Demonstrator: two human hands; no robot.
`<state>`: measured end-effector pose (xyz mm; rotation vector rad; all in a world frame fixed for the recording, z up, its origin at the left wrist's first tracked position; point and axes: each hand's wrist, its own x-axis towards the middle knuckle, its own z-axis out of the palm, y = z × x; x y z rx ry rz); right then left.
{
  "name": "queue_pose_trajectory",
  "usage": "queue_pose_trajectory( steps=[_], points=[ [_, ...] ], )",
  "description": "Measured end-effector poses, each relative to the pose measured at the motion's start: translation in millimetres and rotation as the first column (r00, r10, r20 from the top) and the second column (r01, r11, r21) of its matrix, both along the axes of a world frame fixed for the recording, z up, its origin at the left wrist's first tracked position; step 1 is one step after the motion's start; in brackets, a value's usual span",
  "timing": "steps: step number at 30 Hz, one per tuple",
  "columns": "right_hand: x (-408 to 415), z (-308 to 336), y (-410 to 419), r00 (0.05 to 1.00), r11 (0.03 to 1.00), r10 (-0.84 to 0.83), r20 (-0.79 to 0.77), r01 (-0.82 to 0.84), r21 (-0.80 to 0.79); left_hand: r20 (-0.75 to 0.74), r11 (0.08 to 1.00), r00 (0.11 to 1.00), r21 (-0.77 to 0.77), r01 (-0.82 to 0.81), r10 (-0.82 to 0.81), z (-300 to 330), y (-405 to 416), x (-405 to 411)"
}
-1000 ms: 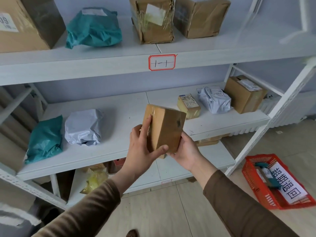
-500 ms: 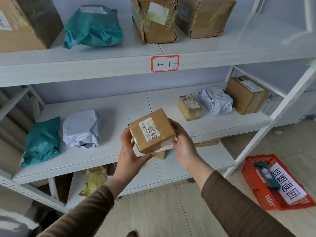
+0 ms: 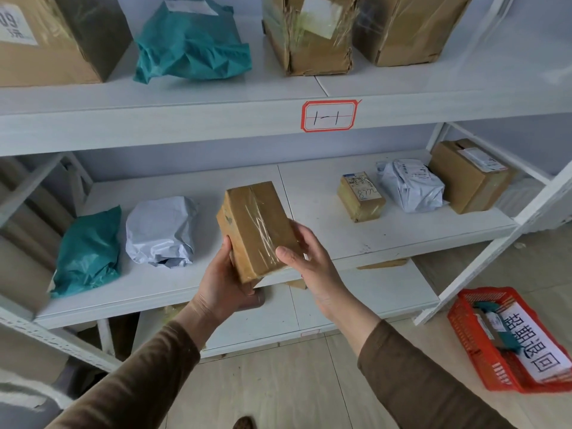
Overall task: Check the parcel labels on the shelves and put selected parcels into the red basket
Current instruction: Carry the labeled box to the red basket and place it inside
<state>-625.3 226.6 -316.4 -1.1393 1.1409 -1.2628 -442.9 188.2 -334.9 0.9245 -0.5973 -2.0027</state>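
Between curled fingers (image 3: 286, 253), both hands grip the taped brown parcel (image 3: 258, 226), left hand (image 3: 223, 289) beneath, right hand (image 3: 309, 258) alongside. Label inspection seems underway; next, deciding whether it goes right into the red basket (image 3: 464, 323).

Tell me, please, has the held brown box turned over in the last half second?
Yes. The brown box now shows a taped plain face; its label has turned out of sight, while it remains before the middle shelf.

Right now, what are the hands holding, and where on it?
Both hold the taped brown box: left hand under its near-left corner, right hand at its near-right edge.
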Motion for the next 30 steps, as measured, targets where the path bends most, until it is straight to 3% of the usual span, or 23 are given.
queue_pose_trajectory(
  steps=[3,5,7,9,11,12,14,17,18,20,22,26,30],
  points=[
    [-4.6,-6.9,-9.2,0.995,0.998,-0.041,0.093,0.036,0.048,0.053,0.973,0.999,-0.231,0.023,-0.011,-1.7,-6.2,14.4],
    [-10.7,-11.9,-15.8,0.969,0.992,-0.036,0.243,0.004,0.129,0.248,0.886,0.967,-0.46,0.056,0.067,-1.7,-5.8,24.1],
    [-16.5,-18.7,-23.4,0.952,0.984,-0.035,0.304,-0.02,0.175,0.471,0.725,0.857,-0.663,0.187,0.209,-4.8,-7.9,27.1],
    [-18.4,-22.0,-28.0,0.942,0.98,-0.041,0.334,-0.027,0.196,0.603,0.56,0.68,-0.76,0.33,0.418,-10.3,-7.7,25.7],
    [-16.4,-20.3,-28.4,0.92,0.973,-0.053,0.389,-0.041,0.228,0.585,0.433,0.52,-0.81,0.395,0.622,-18.7,-7.6,25.7],
    [-14.2,-18.3,-27.7,0.916,0.968,-0.061,0.397,-0.042,0.246,0.55,0.379,0.487,-0.83,0.411,0.678,-22.5,-8.7,27.3],
    [-10.9,-18.7,-27.8,0.924,0.958,-0.092,0.371,-0.019,0.286,0.51,0.29,0.482,-0.839,0.46,0.712,-25.0,-12.0,31.5],
    [-11.4,-24.3,-29.1,0.903,0.954,-0.142,0.405,0.017,0.298,0.439,0.089,0.486,-0.804,0.588,0.756,-28.8,-14.2,34.6],
    [-12.3,-25.3,-30.0,0.892,0.958,-0.155,0.424,0.03,0.286,0.444,0.074,0.483,-0.789,0.61,0.754,-29.0,-13.1,34.3],
    [-12.6,-23.3,-31.3,0.879,0.959,-0.199,0.434,0.084,0.27,0.553,0.197,0.476,-0.768,0.609,0.684,-25.6,-6.3,30.2],
    [-13.1,-22.7,-33.2,0.88,0.957,-0.241,0.408,0.147,0.249,0.654,0.371,0.542,-0.752,0.545,0.529,-21.2,3.0,25.0],
    [-14.0,-25.3,-33.7,0.882,0.948,-0.295,0.367,0.224,0.225,0.566,0.587,0.766,-0.745,0.317,0.304,-14.0,13.9,13.0],
    [-11.5,-29.7,-36.7,0.884,0.934,-0.345,0.316,0.292,0.205,0.498,0.702,0.813,-0.694,0.163,0.303,-11.0,16.0,1.3]
  ],
)
